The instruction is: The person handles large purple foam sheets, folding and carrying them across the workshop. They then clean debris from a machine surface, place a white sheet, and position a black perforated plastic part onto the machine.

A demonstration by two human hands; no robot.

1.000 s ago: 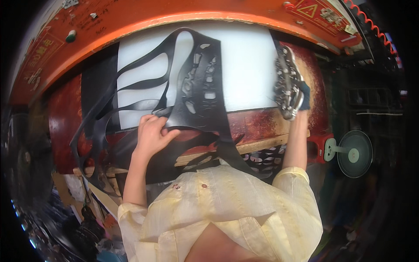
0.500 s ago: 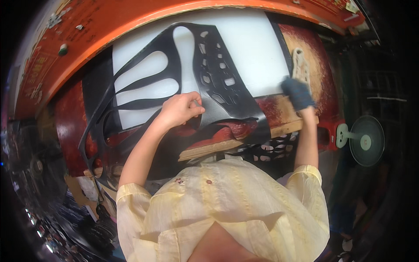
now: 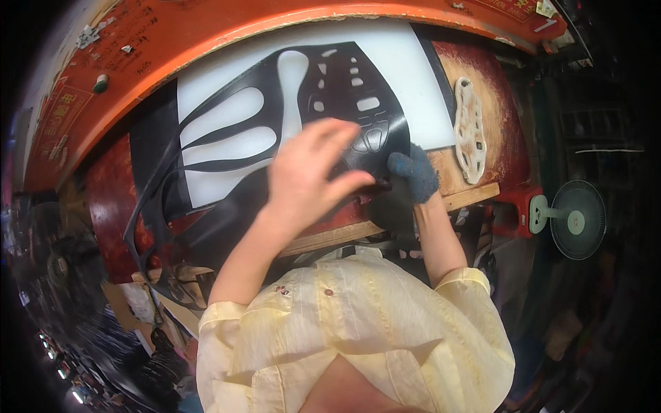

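Observation:
A black sheet (image 3: 265,74) with long sole-shaped openings and smaller holes lies over a white board (image 3: 427,103). My bare left hand (image 3: 310,175) is above the middle of the sheet, its fingers and thumb apart, slightly blurred. Nothing shows in it. My right hand (image 3: 416,175), in a dark blue-grey knit glove, is closed at the sheet's right edge, which bends downward there. Part of its grip is hidden. To the right of the glove, a beige sole-shaped frame with holes (image 3: 470,131) rests on a worn wooden surface.
An orange machine beam (image 3: 275,27) spans the far side. A wooden strip (image 3: 471,197) edges the near side. At right stands a small fan (image 3: 577,219) beside a red stool-like object (image 3: 506,215). Strips of the sheet hang off the left near edge.
My right hand has moved left from the beige frame to the sheet's edge. My left hand has opened and moved slightly right. The sheet's right part has shifted and bent.

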